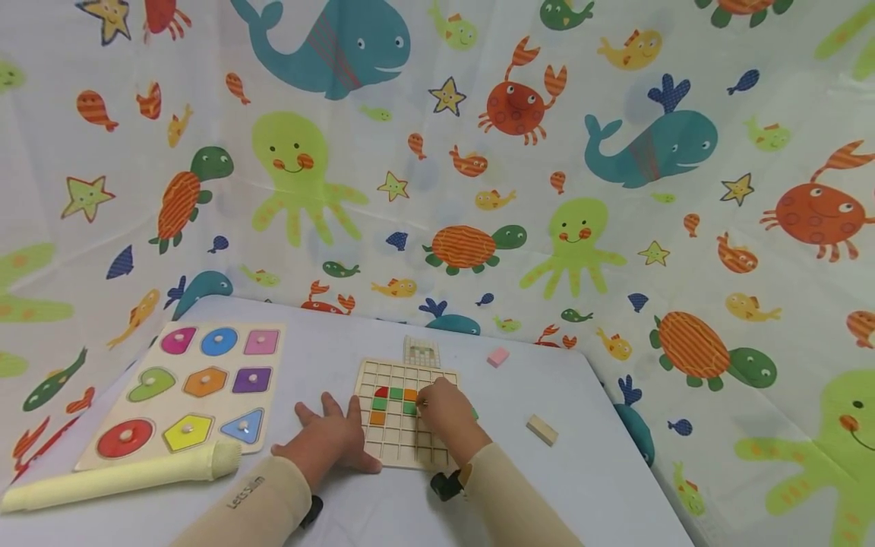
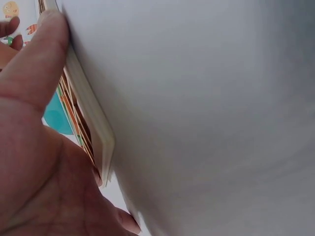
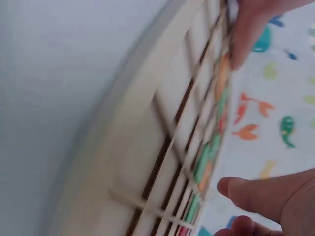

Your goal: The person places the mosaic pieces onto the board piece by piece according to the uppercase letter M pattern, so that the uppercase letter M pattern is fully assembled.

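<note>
A wooden grid board [image 1: 393, 452] lies on the table with several red, green and orange tiles [image 1: 379, 404] in its cells. My left hand [image 1: 331, 437] rests at the board's left side with fingers spread; in the left wrist view a finger [image 2: 37, 54] lies along the edge. Over the board's right half is my right hand [image 1: 447, 418], fingers bent downward and fingertips close beside the green and orange tiles. In the right wrist view its fingertips [image 3: 234, 189] are near the grid; I cannot tell whether they hold a tile. A pale gridded card [image 1: 422, 351] sits behind the board.
To the left lies a shape puzzle board [image 1: 160, 365] with colourful knobbed pieces. A pale yellow tube [image 1: 130, 475] lies along its front edge. Right of the grid board are a pink block [image 1: 497, 356] and a plain wooden block [image 1: 542, 429]. A sea-animal curtain [image 1: 437, 175] hangs behind the table.
</note>
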Demonstrator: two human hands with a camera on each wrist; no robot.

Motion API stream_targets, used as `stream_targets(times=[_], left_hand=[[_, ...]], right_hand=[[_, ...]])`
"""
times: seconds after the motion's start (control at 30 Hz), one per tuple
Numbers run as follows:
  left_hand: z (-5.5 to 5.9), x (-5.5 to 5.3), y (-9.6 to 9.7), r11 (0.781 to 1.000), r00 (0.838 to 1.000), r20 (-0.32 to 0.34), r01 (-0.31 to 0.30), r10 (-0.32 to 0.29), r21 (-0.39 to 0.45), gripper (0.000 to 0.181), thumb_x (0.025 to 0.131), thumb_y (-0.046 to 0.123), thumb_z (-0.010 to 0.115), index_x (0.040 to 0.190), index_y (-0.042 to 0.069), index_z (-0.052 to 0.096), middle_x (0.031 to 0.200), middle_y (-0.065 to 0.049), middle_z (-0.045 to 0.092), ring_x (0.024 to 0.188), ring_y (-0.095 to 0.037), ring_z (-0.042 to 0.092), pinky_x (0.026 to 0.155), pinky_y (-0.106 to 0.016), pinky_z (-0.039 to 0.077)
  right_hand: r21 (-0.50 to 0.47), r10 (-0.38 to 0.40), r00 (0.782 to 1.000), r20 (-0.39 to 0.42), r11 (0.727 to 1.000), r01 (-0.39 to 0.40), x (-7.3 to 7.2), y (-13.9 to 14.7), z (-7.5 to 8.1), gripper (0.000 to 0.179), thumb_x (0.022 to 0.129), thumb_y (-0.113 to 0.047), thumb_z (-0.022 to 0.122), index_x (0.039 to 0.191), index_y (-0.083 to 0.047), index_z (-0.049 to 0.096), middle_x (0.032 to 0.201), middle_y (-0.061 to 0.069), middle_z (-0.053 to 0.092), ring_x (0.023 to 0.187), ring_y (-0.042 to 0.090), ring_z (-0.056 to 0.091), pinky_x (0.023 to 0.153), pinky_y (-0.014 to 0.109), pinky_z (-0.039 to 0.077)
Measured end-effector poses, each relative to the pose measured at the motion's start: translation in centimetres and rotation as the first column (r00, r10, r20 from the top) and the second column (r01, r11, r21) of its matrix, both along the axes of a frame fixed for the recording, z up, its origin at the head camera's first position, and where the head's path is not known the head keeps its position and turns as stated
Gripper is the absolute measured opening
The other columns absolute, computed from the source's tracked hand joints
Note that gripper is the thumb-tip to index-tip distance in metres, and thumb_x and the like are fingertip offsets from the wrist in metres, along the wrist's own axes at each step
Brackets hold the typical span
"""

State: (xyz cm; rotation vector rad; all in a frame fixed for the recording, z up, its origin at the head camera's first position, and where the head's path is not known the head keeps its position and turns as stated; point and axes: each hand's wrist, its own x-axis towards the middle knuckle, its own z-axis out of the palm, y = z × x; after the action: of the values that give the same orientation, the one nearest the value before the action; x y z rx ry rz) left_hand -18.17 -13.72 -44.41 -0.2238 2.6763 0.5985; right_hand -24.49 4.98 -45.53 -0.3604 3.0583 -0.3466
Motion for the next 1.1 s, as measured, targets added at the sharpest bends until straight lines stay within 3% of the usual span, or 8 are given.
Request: stream_targets(times=[0.17, 0.3, 0.6, 0.83, 0.97, 1.1], left_hand=[[0.2, 0.0, 0.1, 1.000, 1.000, -0.002, 0.003, -0.003, -0.004, 0.129, 0.069, 0.062, 0.094, 0.169, 0.013, 0.028, 0.171, -0.040, 0.002, 0.151, -0.075, -0.006, 0.095, -0.099, 0.019], [0.2, -0.1, 0.0, 1.000, 1.000, -0.003, -0.001, 0.001, -0.002, 0.129, 0.069, 0.062, 0.095, 0.169, 0.012, 0.028, 0.171, -0.040, 0.001, 0.150, -0.076, -0.006, 0.096, -0.099, 0.019], [-0.4, -0.4, 0.0, 1.000, 1.000, 0.009, -0.001, 0.001, 0.014, 0.133, 0.066, 0.063, 0.096, 0.169, 0.014, 0.027, 0.171, -0.039, -0.001, 0.150, -0.076, -0.008, 0.095, -0.100, 0.015], [-0.3, -0.3, 0.1, 1.000, 1.000, 0.021, -0.003, 0.003, 0.024, 0.133, 0.067, 0.062, 0.096, 0.169, 0.014, 0.026, 0.171, -0.039, -0.002, 0.150, -0.075, -0.009, 0.096, -0.100, 0.014], [-0.2, -0.3, 0.1, 1.000, 1.000, 0.026, 0.001, -0.001, 0.031, 0.133, 0.068, 0.062, 0.095, 0.170, 0.014, 0.025, 0.172, -0.038, -0.003, 0.150, -0.075, -0.009, 0.096, -0.100, 0.013], [-0.1, -0.3, 0.1, 1.000, 1.000, 0.029, -0.001, 0.000, 0.029, 0.133, 0.068, 0.062, 0.095, 0.170, 0.014, 0.024, 0.172, -0.038, -0.004, 0.150, -0.075, -0.010, 0.097, -0.100, 0.013]], right_hand=[[-0.165, -0.023, 0.999, 0.035, 0.986, 0.029, 2.4, 0.8, -0.2, 0.013, 0.097, -0.015, 0.076, 0.106, -0.016, 0.084, 0.099, 0.002, 0.063, 0.084, 0.017, 0.053, 0.071, 0.033, 0.050], [-0.258, -0.025, 0.997, 0.066, 0.965, 0.042, 4.2, 1.4, -0.9, 0.013, 0.095, -0.012, 0.075, 0.103, -0.017, 0.085, 0.088, -0.001, 0.057, 0.080, 0.016, 0.049, 0.065, 0.029, 0.041], [-0.331, -0.040, 0.997, 0.064, 0.942, 0.059, 6.8, 3.6, -1.8, 0.010, 0.092, -0.018, 0.078, 0.100, -0.017, 0.085, 0.081, -0.001, 0.052, 0.072, 0.014, 0.046, 0.059, 0.028, 0.036], [-0.338, -0.085, 0.994, 0.062, 0.936, 0.101, 6.5, 5.6, -1.8, 0.027, 0.091, -0.025, 0.082, 0.116, -0.015, 0.082, 0.084, 0.001, 0.058, 0.072, 0.015, 0.050, 0.057, 0.029, 0.040], [-0.295, -0.167, 0.985, 0.045, 0.940, 0.173, 5.4, 7.4, -1.6, 0.038, 0.091, -0.028, 0.084, 0.126, -0.016, 0.079, 0.093, 0.004, 0.060, 0.080, 0.018, 0.051, 0.063, 0.032, 0.042], [-0.251, -0.276, 0.960, 0.047, 0.927, 0.279, 3.8, 9.2, -1.3, 0.042, 0.092, -0.032, 0.083, 0.131, -0.017, 0.077, 0.101, 0.006, 0.063, 0.086, 0.020, 0.054, 0.070, 0.036, 0.049]])
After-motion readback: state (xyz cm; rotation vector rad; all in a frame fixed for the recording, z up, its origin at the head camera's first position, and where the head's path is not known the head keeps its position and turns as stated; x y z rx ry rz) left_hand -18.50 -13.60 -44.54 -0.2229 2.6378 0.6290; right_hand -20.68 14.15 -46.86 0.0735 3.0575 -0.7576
